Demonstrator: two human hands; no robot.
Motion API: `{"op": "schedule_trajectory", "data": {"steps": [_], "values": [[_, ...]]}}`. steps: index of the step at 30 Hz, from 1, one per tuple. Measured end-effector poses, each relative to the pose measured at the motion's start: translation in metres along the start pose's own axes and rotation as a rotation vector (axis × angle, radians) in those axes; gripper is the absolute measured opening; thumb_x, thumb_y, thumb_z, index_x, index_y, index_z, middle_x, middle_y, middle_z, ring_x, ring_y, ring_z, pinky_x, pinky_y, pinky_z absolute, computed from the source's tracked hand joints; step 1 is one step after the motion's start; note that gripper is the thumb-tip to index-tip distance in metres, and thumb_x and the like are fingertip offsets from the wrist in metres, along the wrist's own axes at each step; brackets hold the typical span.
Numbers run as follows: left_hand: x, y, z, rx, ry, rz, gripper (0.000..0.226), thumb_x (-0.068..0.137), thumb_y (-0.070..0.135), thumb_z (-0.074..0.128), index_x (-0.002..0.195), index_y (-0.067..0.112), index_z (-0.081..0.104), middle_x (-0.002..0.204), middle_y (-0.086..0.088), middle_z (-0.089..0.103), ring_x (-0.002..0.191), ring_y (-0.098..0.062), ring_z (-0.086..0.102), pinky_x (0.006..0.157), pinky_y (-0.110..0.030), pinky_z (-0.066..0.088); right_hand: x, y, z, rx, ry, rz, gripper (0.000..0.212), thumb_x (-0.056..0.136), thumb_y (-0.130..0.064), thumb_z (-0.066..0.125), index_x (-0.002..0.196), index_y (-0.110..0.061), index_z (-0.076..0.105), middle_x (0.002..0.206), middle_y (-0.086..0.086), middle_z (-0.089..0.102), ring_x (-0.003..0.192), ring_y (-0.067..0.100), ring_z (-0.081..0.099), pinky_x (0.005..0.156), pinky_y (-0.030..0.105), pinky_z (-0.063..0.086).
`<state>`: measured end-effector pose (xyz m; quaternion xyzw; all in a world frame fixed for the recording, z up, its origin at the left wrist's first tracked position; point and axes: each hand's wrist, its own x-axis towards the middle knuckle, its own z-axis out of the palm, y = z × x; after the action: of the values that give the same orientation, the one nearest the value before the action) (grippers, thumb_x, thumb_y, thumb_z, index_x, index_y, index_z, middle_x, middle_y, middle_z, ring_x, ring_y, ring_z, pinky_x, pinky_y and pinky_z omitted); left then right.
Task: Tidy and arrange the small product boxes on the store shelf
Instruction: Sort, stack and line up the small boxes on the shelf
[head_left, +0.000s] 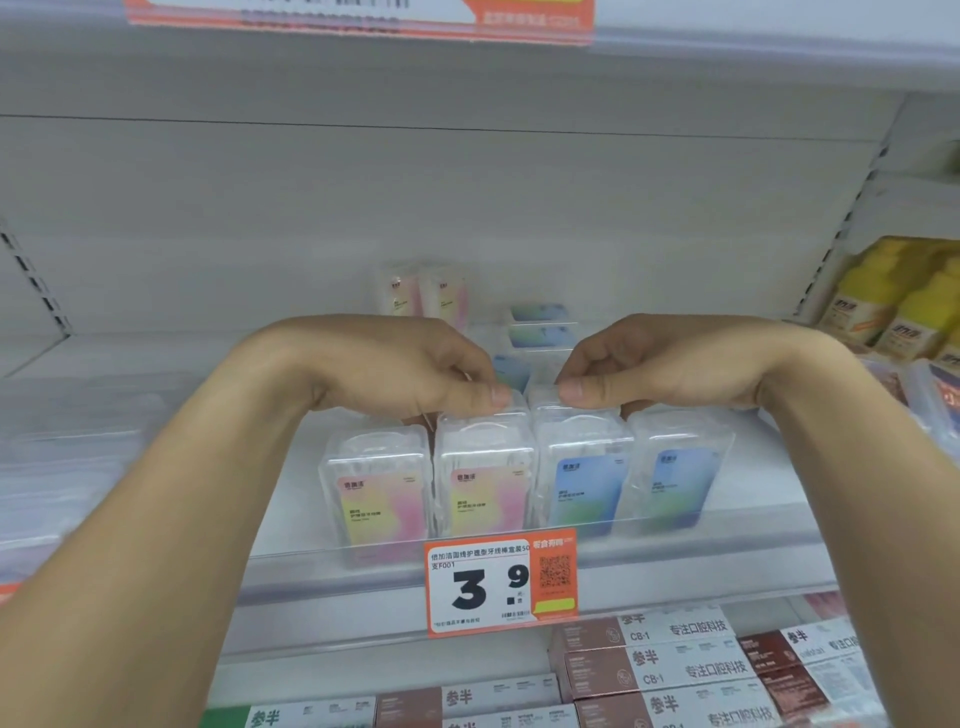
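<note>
Several clear plastic boxes stand in a front row on the white shelf (727, 525): two with pink-yellow labels (376, 499) (483, 493) and two with blue labels (584, 488) (678, 480). My left hand (410, 366) pinches the top of the second pink-yellow box. My right hand (649, 366) pinches the top of the first blue box. Behind them more blue boxes (540, 332) lie in a stack, and two pink boxes (423, 291) stand at the back.
An orange price tag (501, 582) reading 3.9 hangs on the shelf's front rail. Brown and white cartons (660, 665) fill the shelf below. Yellow packs (893, 296) stand at the right, clear packages (67, 447) at the left. Another shelf (467, 62) hangs overhead.
</note>
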<state>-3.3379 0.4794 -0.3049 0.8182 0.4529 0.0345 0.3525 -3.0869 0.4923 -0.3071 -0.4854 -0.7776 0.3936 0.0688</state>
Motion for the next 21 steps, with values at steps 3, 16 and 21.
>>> {"op": "schedule_trajectory", "data": {"steps": [3, 16, 21], "values": [[0.0, -0.002, 0.0, 0.008, -0.005, 0.004, 0.045, 0.073, 0.07, 0.057, 0.091, 0.031, 0.071, 0.094, -0.001, 0.071, 0.099, -0.028, 0.065, 0.096, -0.05, 0.05, 0.0, 0.0, 0.0, 0.0, -0.018, 0.006, 0.048, 0.074, -0.06, 0.072, 0.096, -0.017, 0.074, 0.084, -0.008, 0.064, 0.081, 0.005, 0.057, 0.083, 0.028, 0.044], [0.0, -0.018, -0.014, -0.048, 0.486, -0.102, 0.036, 0.096, 0.044, 0.047, 0.106, 0.018, 0.07, 0.1, 0.001, 0.071, 0.096, -0.018, 0.067, 0.087, -0.03, 0.052, 0.018, -0.014, -0.016, 0.158, 0.4, -0.029, 0.033, 0.089, -0.042, 0.066, 0.103, -0.013, 0.07, 0.098, 0.003, 0.076, 0.093, 0.019, 0.073, 0.084, 0.034, 0.059], [0.009, -0.058, -0.017, 0.234, 0.52, -0.316, 0.036, 0.093, 0.039, 0.057, 0.125, 0.024, 0.062, 0.133, -0.004, 0.056, 0.119, -0.022, 0.054, 0.096, -0.025, 0.037, 0.075, -0.042, -0.013, -0.177, 0.077, 0.055, 0.028, 0.086, -0.026, 0.073, 0.113, -0.021, 0.069, 0.116, 0.001, 0.069, 0.112, 0.021, 0.063, 0.089, 0.032, 0.056]]}}
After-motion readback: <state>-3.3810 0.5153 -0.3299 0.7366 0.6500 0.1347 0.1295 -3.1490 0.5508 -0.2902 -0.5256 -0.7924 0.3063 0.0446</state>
